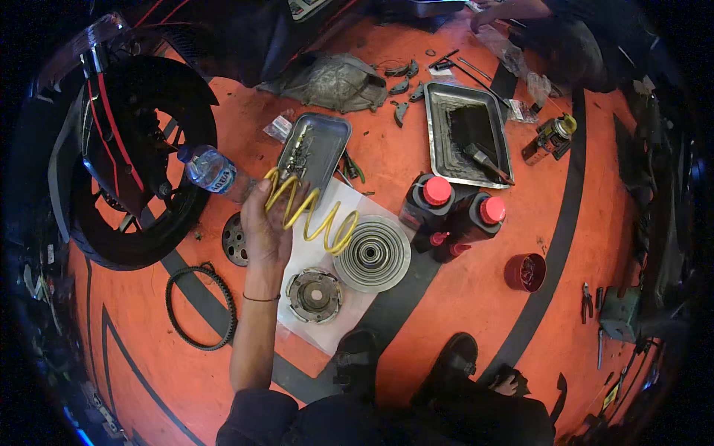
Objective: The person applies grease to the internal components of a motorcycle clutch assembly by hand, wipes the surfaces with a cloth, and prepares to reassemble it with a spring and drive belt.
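Note:
A yellow coil spring [316, 212] is in my left hand [264, 223], whose fingers close round its upper left end. The spring slants down to the right, its free end over the edge of a round metal part with concentric rings [372, 256]. That part and a round clutch assembly [314, 295] lie on a white sheet [305, 334]. Low at the right, beside my right shoe, my right hand [507, 385] shows only in part, fingers curled at a dark, cloth-like thing [516, 377] that I cannot make out clearly.
A black drive belt [172, 297] and perforated disc [233, 239] lie left. Beyond are a water bottle [210, 169], a small-parts tray [335, 134] and a tray [439, 167] with a brush [483, 160]. Red-capped bottles [476, 215] and a red cup [525, 273] stand right; a motorcycle wheel [197, 186] is left.

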`<state>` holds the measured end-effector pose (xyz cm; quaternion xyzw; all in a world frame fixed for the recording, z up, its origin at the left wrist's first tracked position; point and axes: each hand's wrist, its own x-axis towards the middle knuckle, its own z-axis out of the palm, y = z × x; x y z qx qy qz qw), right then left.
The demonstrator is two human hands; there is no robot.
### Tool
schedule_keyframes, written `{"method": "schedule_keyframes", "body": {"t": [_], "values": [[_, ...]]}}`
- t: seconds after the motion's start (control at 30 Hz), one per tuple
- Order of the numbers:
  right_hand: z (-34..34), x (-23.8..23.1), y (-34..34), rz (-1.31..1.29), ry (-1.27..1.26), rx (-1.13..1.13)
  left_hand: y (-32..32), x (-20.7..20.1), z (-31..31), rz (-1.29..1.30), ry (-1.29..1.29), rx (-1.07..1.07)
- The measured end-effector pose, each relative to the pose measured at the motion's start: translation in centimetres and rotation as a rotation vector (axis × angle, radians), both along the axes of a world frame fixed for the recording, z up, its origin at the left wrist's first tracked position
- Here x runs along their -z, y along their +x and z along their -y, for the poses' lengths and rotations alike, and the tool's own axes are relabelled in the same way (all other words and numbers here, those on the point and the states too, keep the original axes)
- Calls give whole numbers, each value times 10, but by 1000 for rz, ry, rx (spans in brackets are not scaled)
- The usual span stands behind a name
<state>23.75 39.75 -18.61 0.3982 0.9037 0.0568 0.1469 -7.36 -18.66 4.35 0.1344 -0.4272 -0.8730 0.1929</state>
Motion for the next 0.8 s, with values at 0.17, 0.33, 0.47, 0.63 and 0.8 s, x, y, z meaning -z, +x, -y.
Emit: {"method": "schedule_keyframes", "body": {"t": [0.17, 0.33, 0.47, 0.63, 0.8], "values": [[-32, -69, -61, -663, -1058, 259, 41, 7, -40, 57, 56, -27], [41, -173, -130, -550, -1195, 164, 53, 5, -69, 187, 49, -113], [71, -189, -144, -548, -1099, -18, 58, 12, -87, 397, 163, -208], [121, -192, -179, -571, -1603, 414, 84, 42, -100, 612, 341, -141], [193, -168, -207, -43, -1976, -32, 99, 48, -159, 708, 216, 101]]}}
